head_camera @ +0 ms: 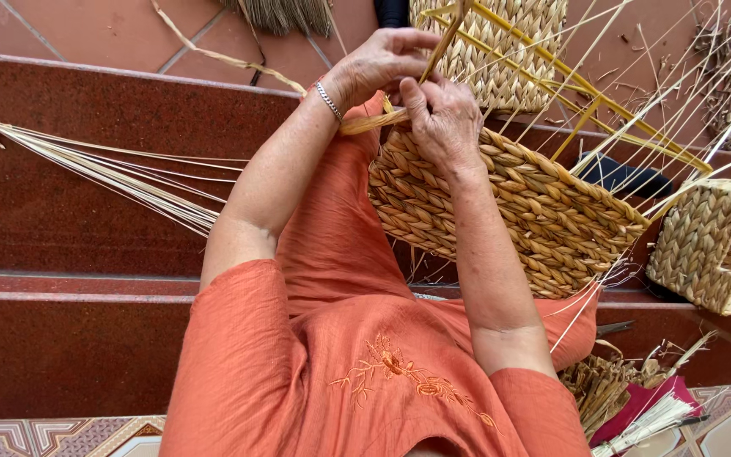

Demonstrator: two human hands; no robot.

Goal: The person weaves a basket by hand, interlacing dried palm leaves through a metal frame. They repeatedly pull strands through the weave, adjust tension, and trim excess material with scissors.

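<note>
I'm working a flat straw strand point(372, 123) at the rim of the half-woven basket point(501, 203) lying across my lap. The strand is running roughly left-right, its loose end poking left past my wrist and its other end going under my right hand point(442, 123) into the weave. It's sitting directly under both hands, touching both, so neither hand is reaching.

The basket is lying on its side with its long axis running from near-left to far-right. The woven part is nearest me; the bare yellow stakes point(585, 93) are fanning out to the far right from its open end.

My right hand is lying palm-down on the basket's top edge, fingers curled and closed on the strand, pressing it to the weave. The forearm is coming in straight from near, over the basket wall.

My left hand point(382, 63) is just beyond it, touching it, fingers closed around one upright stake point(443, 38) and pulling it clear of the row. Elbow out to the left, wrist with a silver bracelet point(328, 100) bent in over the rim. The right hand is the nearer one to the weave; the left is higher and farther.

Outward from there:
- a second finished woven basket point(712, 245) is sitting to the right on the step, apart from mine
- a third woven piece point(501, 51) is standing far, behind the stakes
- a tied bundle of pale straw point(103, 169) is lying on the red step point(69, 228) to the left, well apart
- more straw scraps point(611, 389) are piled near right, by my hip
</note>
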